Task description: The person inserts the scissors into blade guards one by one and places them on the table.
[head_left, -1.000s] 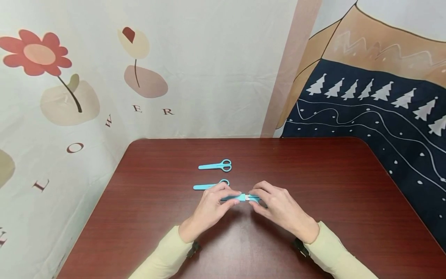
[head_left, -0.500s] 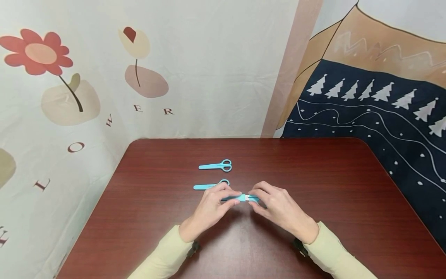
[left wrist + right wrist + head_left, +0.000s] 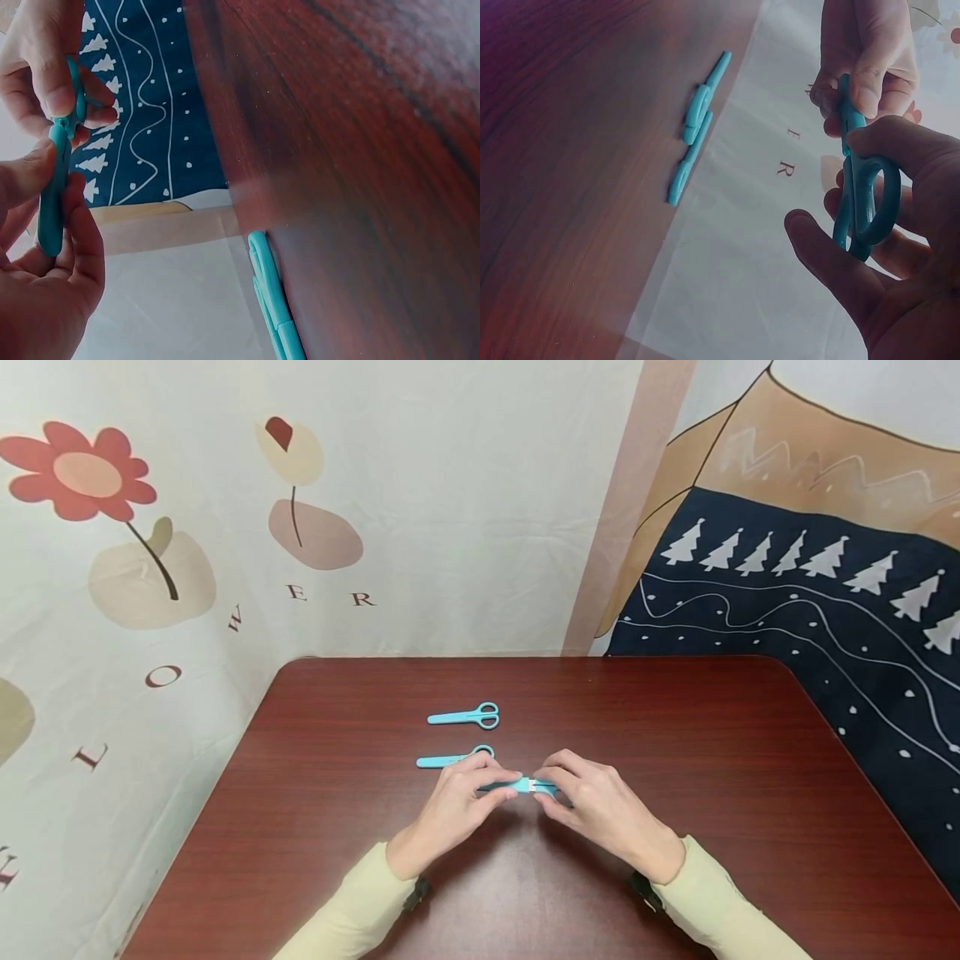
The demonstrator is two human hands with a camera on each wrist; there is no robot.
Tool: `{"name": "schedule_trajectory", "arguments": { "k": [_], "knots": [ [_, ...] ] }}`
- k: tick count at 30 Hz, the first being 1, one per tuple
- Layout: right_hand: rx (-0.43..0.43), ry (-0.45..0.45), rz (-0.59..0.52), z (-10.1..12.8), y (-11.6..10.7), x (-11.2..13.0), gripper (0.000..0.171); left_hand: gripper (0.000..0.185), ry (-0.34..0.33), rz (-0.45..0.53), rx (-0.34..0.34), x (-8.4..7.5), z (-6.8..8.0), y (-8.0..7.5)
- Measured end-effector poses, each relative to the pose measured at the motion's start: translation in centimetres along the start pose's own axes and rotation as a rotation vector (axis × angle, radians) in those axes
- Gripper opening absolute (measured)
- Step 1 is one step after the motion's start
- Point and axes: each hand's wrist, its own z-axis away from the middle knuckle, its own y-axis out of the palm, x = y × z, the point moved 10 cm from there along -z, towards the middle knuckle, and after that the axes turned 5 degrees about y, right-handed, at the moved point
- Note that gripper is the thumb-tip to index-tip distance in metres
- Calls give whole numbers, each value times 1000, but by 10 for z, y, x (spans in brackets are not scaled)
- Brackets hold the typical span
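Right now both hands meet above the counter (image 3: 675,727) on one pair of teal scissors (image 3: 525,785): the left hand (image 3: 453,806) pinches its blade cover (image 3: 52,202), the right hand (image 3: 600,810) grips the handle loops (image 3: 866,199), and a sliver of bare blade shows between them. Whether the cover is going on or coming off I cannot tell. Two more covered scissors (image 3: 465,718) (image 3: 450,759) lie flat just beyond the hands, untouched.

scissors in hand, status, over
Left hand pinches the sheath end, right hand grips the handle of the held scissors. Two spare scissors lie beyond, clear.
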Motion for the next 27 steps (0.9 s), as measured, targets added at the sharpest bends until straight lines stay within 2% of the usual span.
{"name": "schedule_trajectory", "arguments": {
  "k": [7,27],
  "knots": [
    [21,11,-24,2,2,-1,26,20,15,-15,12,0,0,1],
    [47,59,-35,-2,9,-5,24,21,-18,7,11,4,-1,3]
  ]
}}
